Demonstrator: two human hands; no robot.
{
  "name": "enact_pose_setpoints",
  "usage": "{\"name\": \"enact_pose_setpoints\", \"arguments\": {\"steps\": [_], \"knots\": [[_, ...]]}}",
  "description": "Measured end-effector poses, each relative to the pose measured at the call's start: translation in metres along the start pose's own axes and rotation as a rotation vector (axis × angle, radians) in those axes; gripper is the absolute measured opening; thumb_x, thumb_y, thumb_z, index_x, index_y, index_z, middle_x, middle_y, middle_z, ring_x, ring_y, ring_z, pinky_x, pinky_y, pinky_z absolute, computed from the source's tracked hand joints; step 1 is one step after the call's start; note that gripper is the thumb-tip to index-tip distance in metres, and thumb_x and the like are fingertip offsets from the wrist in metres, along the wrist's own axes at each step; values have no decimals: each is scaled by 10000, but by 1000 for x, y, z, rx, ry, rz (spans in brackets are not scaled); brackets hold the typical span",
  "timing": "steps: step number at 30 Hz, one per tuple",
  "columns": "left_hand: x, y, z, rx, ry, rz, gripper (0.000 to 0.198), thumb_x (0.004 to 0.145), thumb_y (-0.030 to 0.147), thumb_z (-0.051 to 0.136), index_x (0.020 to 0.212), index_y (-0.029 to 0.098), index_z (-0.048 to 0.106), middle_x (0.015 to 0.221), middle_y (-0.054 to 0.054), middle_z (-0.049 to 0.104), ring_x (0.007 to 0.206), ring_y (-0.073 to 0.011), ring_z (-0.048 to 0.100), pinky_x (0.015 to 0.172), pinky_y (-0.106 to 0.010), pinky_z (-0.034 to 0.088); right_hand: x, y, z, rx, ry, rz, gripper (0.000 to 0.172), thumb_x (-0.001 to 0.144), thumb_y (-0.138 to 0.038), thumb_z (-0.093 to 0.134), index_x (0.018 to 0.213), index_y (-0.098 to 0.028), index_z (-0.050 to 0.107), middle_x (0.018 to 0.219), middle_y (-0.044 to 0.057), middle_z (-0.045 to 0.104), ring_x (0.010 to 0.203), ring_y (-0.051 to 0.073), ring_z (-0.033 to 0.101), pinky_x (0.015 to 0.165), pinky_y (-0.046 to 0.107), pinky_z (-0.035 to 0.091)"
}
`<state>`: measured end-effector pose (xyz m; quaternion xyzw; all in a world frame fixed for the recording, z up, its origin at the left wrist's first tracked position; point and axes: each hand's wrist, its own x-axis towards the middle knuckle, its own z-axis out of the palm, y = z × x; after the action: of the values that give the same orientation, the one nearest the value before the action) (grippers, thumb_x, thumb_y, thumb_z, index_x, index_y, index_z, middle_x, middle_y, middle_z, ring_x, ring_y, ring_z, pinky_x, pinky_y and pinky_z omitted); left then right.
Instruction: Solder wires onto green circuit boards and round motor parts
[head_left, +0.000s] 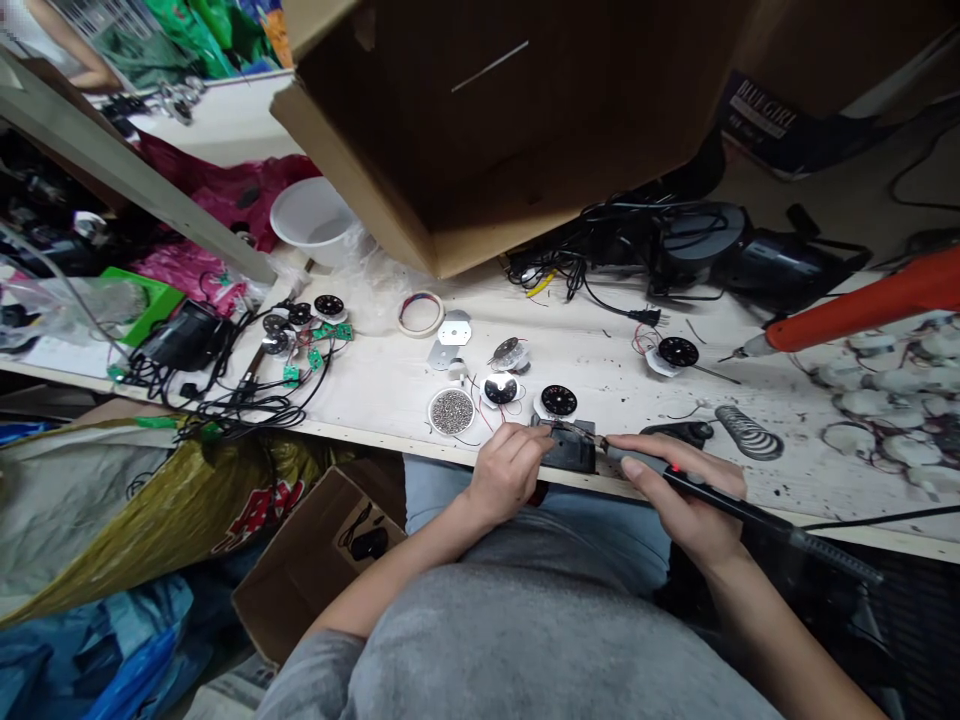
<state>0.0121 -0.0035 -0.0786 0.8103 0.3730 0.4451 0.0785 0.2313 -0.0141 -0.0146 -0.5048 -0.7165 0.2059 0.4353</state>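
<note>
My right hand (697,505) is wrapped around a soldering iron (739,506) with a small red light on its handle. Its metal tip points left, over a black plastic block (571,453) at the table's front edge. On the block's left side, my left hand (508,468) has its fingers pinched together; what they hold is too small or hidden. A white part with a black disc (559,400) lies just behind the block. Similar disc parts (501,388) with thin red wires lie to its left, beside a round dish of tiny metal pieces (452,411).
A large open cardboard box (360,170) stands behind the work area. An orange-red power tool (862,305) reaches in from the right, above many white parts (885,390). A metal coil holder (750,432) lies right. Cables and green circuit boards (291,375) lie left.
</note>
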Motion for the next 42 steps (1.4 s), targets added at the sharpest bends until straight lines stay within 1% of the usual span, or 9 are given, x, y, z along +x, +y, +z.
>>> {"name": "enact_pose_setpoints", "arguments": {"steps": [5, 10, 14, 18, 23, 28, 32, 38, 42], "knots": [[2, 3, -2, -78, 14, -98, 207, 1003, 70, 532, 1038, 181, 704, 990, -89, 795, 972, -178, 747, 834, -322, 620, -7, 1, -10, -2, -12, 9, 159, 964, -234, 658, 1041, -290, 785, 951, 0, 818, 792, 204, 786, 712, 317, 654], [13, 4, -16, -329, 126, -539, 173, 959, 347, 726, 903, 199, 795, 942, -74, 737, 911, -178, 724, 746, -301, 621, -16, -8, -18, -23, 95, 81, 195, 970, -250, 677, 1124, -311, 780, 968, 19, 803, 814, 215, 766, 748, 361, 642], [23, 3, -25, -751, 125, -861, 331, 832, 520, 830, 878, 192, 828, 865, -55, 724, 741, -150, 694, 650, -285, 619, -13, -18, 0, 37, 94, 54, 326, 968, -165, 668, 1261, -296, 727, 1004, 31, 778, 832, 183, 755, 748, 322, 630], [28, 12, -26, -989, 93, -1011, 395, 713, 540, 914, 866, 185, 835, 848, -48, 742, 662, -131, 679, 648, -292, 634, -1, -26, 32, 83, 162, -85, 331, 947, -94, 668, 1224, -268, 716, 1020, 29, 775, 906, 171, 762, 807, 294, 627], [29, 24, -30, -987, 32, -926, 344, 733, 521, 909, 828, 197, 842, 779, -42, 723, 659, -133, 671, 634, -262, 601, 6, -34, 45, 143, 158, -113, 223, 955, -76, 642, 1100, -232, 708, 931, 22, 753, 841, 150, 734, 774, 273, 615], [31, 22, -35, -849, -20, -739, 208, 814, 434, 870, 839, 228, 855, 776, -53, 733, 727, -143, 682, 647, -228, 561, -4, -37, 30, 153, 120, -139, 219, 959, -76, 633, 1120, -215, 685, 949, 36, 747, 838, 140, 721, 765, 256, 611], [36, 26, -34, -827, -44, -666, 218, 839, 443, 847, 845, 225, 855, 771, -54, 726, 695, -145, 675, 620, -233, 557, -12, -42, 19, 143, 101, -125, 263, 959, -89, 627, 1179, -228, 668, 967, 42, 742, 846, 155, 723, 752, 269, 619], [40, 38, -37, -592, 52, -456, 109, 887, 325, 810, 846, 227, 837, 748, -21, 708, 698, -131, 672, 625, -217, 547, -16, -48, 16, 73, 147, -185, 347, 940, -25, 582, 1216, -226, 643, 930, 37, 677, 833, 151, 679, 727, 262, 600], [41, 36, -48, -397, 66, -289, 59, 907, 221, 774, 870, 218, 819, 752, -13, 712, 690, -131, 673, 631, -227, 546, -16, -45, 13, -29, 89, -269, 432, 922, -10, 536, 1288, -226, 620, 901, 38, 615, 814, 166, 628, 712, 273, 584]]}}
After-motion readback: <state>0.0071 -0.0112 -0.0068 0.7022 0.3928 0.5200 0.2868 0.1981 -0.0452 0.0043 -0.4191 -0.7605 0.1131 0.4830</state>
